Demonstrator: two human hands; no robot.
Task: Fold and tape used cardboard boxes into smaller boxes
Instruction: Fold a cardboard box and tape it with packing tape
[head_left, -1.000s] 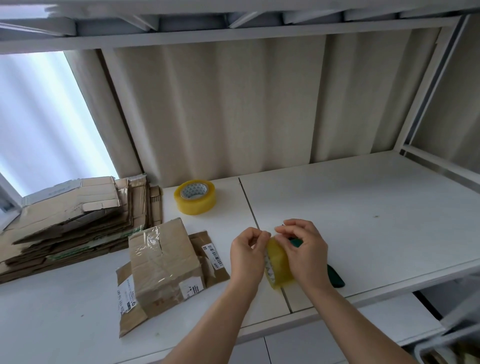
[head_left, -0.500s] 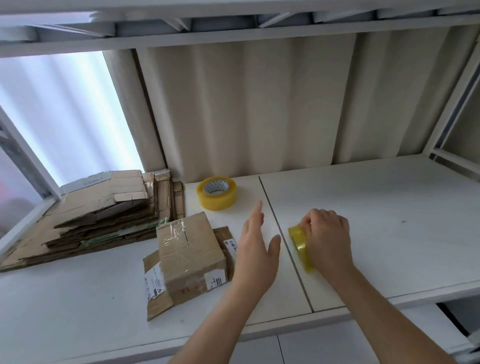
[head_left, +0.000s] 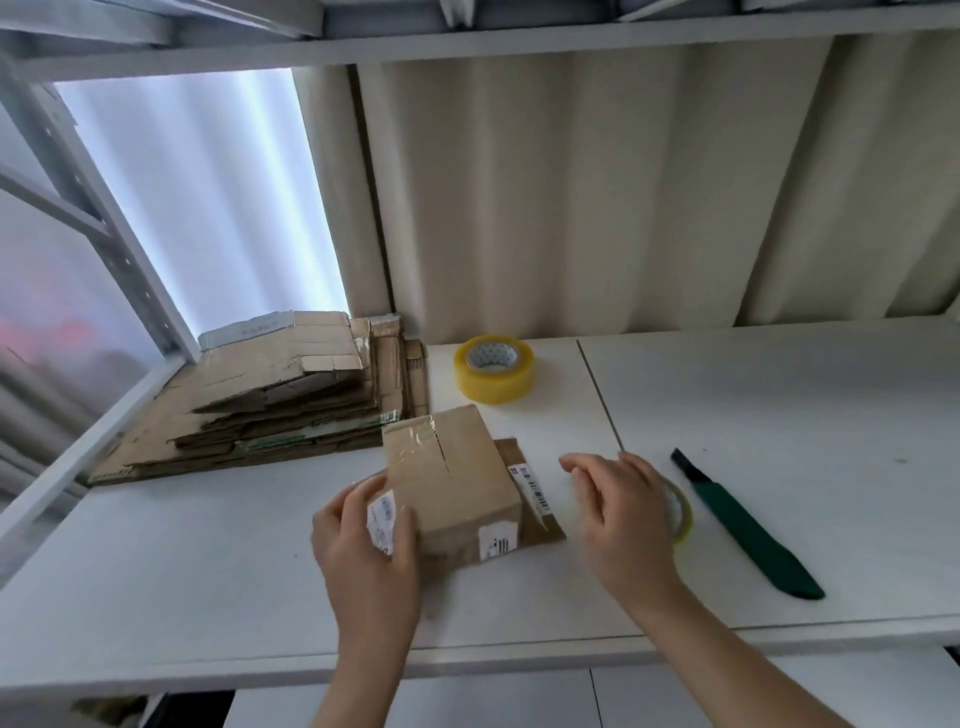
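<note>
Two hands on the table (head_left: 208, 561), my left hand (head_left: 363, 540) gripping the small box (head_left: 457, 483) at its near-left corner, my right hand (head_left: 623, 509) open beside it, half hiding a tape roll (head_left: 680, 512), knife (head_left: 748, 525) just right.

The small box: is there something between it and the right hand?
Nothing visible stands between. The right hand is open over bare table, just right of the small box, which the left hand already grips.
</note>
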